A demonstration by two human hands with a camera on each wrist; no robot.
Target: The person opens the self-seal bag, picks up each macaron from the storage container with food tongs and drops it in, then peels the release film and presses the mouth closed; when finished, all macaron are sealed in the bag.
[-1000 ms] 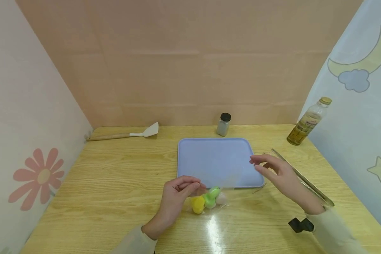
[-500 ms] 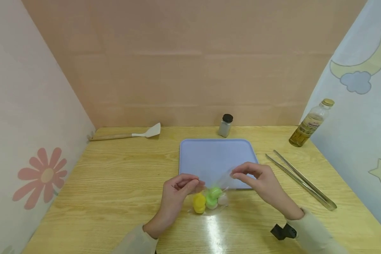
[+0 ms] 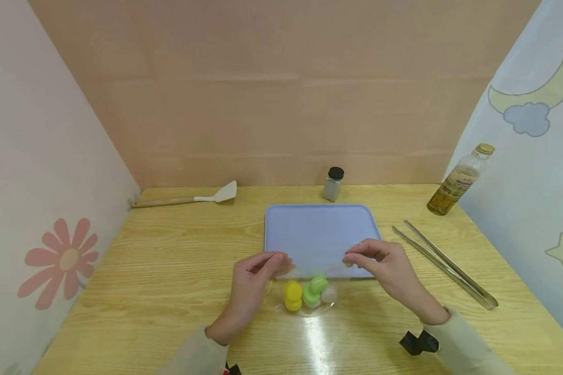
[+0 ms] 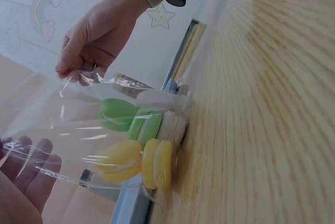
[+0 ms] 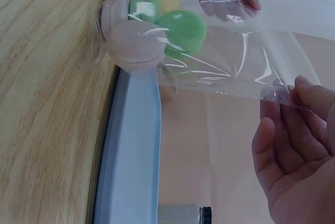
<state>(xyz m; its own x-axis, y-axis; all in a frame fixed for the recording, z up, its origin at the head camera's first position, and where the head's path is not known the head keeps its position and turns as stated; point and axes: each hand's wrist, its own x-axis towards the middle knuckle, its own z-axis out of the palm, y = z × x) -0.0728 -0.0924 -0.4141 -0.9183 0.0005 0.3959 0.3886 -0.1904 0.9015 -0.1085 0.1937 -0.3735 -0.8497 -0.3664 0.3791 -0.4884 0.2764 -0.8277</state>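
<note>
A clear plastic bag [image 5: 246, 51] stands upright on the wooden table, its bottom resting on the surface. Inside are several macarons: yellow ones [image 4: 157, 164], green ones [image 5: 183, 30] and pale ones [image 5: 137, 45]. My left hand [image 3: 249, 285] pinches one upper side of the bag between thumb and fingers. At the opposite upper corner, my right hand [image 3: 390, 264] pinches the plastic, so the top edge stretches between the two hands. Right behind the bag lies a light blue rectangular tray [image 3: 321, 226].
Metal tongs [image 3: 450, 268] lie to the right of the tray. Farther back stand a bottle of yellowish liquid [image 3: 455, 182] and a small black-capped jar [image 3: 332, 185]. A white spatula with a wooden handle [image 3: 178, 200] lies at the back left.
My right hand has come in from the right and taken hold of the bag's corner. My left hand has shifted slightly left, and the bag's top is spread wider.
</note>
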